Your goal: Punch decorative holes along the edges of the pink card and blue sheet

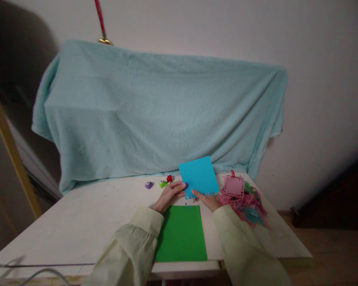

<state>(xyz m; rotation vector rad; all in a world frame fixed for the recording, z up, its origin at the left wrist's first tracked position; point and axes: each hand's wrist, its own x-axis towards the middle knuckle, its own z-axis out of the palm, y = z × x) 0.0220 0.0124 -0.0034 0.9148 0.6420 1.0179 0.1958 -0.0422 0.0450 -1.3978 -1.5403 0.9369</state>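
Note:
Both hands hold up a blue paper sheet (199, 175) whose lower edge is punched with small holes. My left hand (169, 194) pinches its lower left corner with fingers closed. My right hand (207, 200) grips the lower edge from below. Small blue paper bits fall beneath the sheet. A green paper sheet (181, 234) lies flat on the white table (77, 222) between my forearms, just under the hands.
A heap of pink and teal punched paper scraps (245, 200) lies right of my right hand. Small purple (148, 185), green (162, 183) and red (169, 178) punches sit behind my left hand. A light blue towel (155, 115) drapes something at the back.

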